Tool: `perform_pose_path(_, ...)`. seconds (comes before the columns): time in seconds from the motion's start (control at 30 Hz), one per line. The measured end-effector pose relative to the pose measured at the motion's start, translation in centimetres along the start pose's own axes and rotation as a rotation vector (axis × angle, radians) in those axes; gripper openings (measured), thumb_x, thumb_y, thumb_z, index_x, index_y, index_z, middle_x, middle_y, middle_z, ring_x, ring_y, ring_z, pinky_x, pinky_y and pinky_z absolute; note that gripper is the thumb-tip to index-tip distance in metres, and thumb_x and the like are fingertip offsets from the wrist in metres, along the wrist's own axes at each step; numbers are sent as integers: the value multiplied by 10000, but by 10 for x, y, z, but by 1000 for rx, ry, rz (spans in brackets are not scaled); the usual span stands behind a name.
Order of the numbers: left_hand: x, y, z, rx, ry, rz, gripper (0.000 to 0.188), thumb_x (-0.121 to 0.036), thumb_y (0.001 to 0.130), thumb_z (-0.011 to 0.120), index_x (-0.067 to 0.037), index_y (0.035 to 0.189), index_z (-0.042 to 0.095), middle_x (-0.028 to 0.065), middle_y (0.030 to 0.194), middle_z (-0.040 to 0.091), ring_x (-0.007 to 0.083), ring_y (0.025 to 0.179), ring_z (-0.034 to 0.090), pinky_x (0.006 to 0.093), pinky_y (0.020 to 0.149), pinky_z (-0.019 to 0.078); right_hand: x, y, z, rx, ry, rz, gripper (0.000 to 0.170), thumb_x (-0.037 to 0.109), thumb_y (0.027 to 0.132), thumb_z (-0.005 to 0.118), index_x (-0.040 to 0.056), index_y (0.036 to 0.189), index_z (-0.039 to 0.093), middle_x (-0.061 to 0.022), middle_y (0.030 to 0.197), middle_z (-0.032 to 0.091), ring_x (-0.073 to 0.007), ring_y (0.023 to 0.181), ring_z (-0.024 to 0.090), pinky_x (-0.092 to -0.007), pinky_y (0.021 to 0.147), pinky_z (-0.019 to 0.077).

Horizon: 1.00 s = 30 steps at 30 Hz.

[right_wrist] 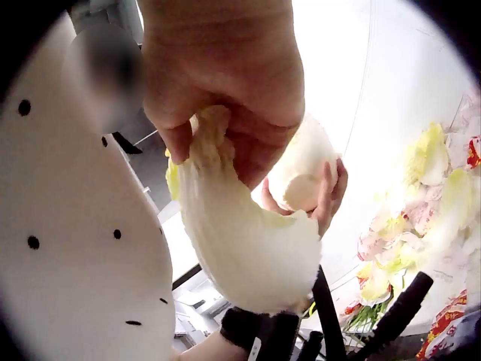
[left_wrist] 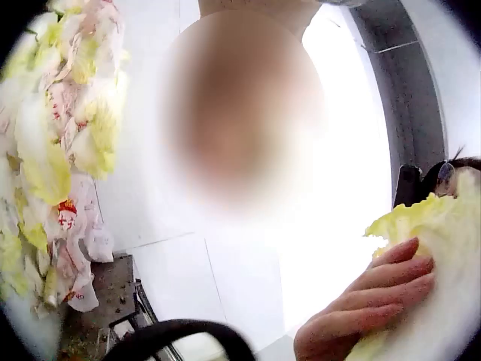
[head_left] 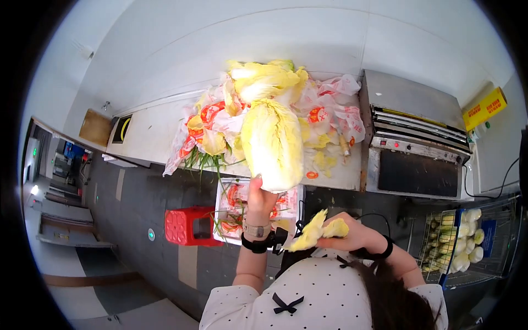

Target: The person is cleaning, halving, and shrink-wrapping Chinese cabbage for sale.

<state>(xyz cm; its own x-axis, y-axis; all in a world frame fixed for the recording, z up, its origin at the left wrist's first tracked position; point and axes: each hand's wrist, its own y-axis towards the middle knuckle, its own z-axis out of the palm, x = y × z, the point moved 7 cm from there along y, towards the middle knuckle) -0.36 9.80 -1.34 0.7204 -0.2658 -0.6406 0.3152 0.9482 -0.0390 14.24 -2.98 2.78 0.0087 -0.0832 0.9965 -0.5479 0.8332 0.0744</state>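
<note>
A large napa cabbage (head_left: 273, 144), pale yellow with a white base, is held up by my left hand (head_left: 260, 202), which grips it near its base. In the right wrist view the cabbage's cut white base (right_wrist: 301, 188) faces the camera, with left-hand fingers around it. My right hand (head_left: 352, 234) pinches a loose cabbage leaf (right_wrist: 248, 241) by its upper part, close to my body and apart from the cabbage. The leaf's yellow edge (head_left: 311, 232) sticks out from my fingers in the head view.
More cabbage leaves (head_left: 258, 81) lie on plastic bags (head_left: 324, 113) on the counter (head_left: 157, 132). Below stand a lined white box (head_left: 219, 212) and a red stool (head_left: 179, 226). A metal appliance (head_left: 418, 137) is at right, near a cart (head_left: 498, 220) of cabbages.
</note>
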Motion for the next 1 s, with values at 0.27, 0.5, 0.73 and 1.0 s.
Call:
perform_pose_path(0.27, -48, -25, -14, -85, 115, 202, 835, -216, 648, 678, 26, 1324, 253, 143, 1281, 421, 268, 1172, 447, 389, 977, 389, -47, 21, -41, -355, 349, 282, 390, 183, 846, 596, 22, 1184, 487, -33, 1026, 595, -113, 871, 572, -259, 751, 467)
perform_pose_path(0.5, -76, -60, -18, -124, 50, 237, 861, -266, 616, 711, 27, 1311, 296, 132, 1276, 444, 257, 1157, 465, 371, 981, 392, -75, 104, -38, -278, 553, 465, 394, 234, 862, 564, 60, 1199, 457, -50, 1084, 579, -138, 898, 590, -286, 662, 495)
perform_pose_path(0.73, -83, -82, -23, -86, -101, 168, 839, -362, 672, 685, 0, 1326, 303, 135, 1303, 437, 277, 1163, 466, 415, 973, 400, 1, 235, -86, -472, 895, 117, 746, 520, 868, 446, -33, 1331, 257, -140, 1396, 269, -237, 1269, 282, -388, 1036, 253)
perform_pose_path(1.0, -87, -71, -16, -151, -233, 193, 719, -413, 773, 573, -50, 1338, 318, 131, 1313, 430, 290, 1153, 477, 441, 954, 416, 18, 199, -7, -61, 472, -7, 647, 499, 918, 334, 2, 1330, 293, -139, 1322, 387, -230, 1191, 408, -367, 991, 324)
